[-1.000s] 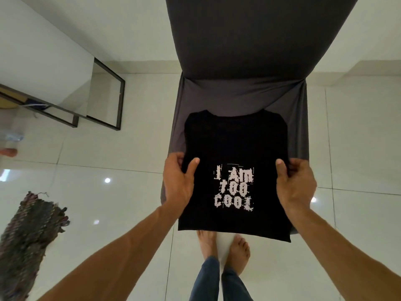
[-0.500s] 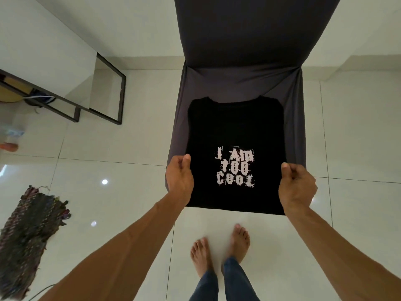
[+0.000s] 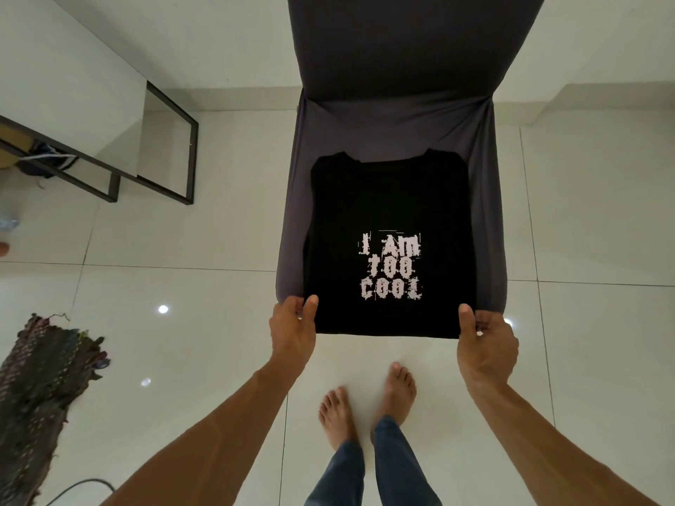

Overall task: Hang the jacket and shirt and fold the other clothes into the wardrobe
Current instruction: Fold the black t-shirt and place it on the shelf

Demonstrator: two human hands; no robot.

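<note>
T-shirt (image 3: 387,199), soft and limp, is laid folded on the chair (image 3: 485,228). Its near corners are pinched by the left hand (image 3: 294,330) and right hand (image 3: 487,345).

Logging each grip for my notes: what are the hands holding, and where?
Both hold the folded black T-shirt: left hand at its near-left corner, right hand at its near-right corner.

Black t-shirt (image 3: 389,213) is folded into a neat rectangle, print side up, pale distressed lettering reading "I AM TOO COOL". Collar end points toward the chair back, and it's lying flat on the grey-covered chair (image 3: 485,199) seat. The near edge hangs just past the seat's front, pinched at both corners.
</note>
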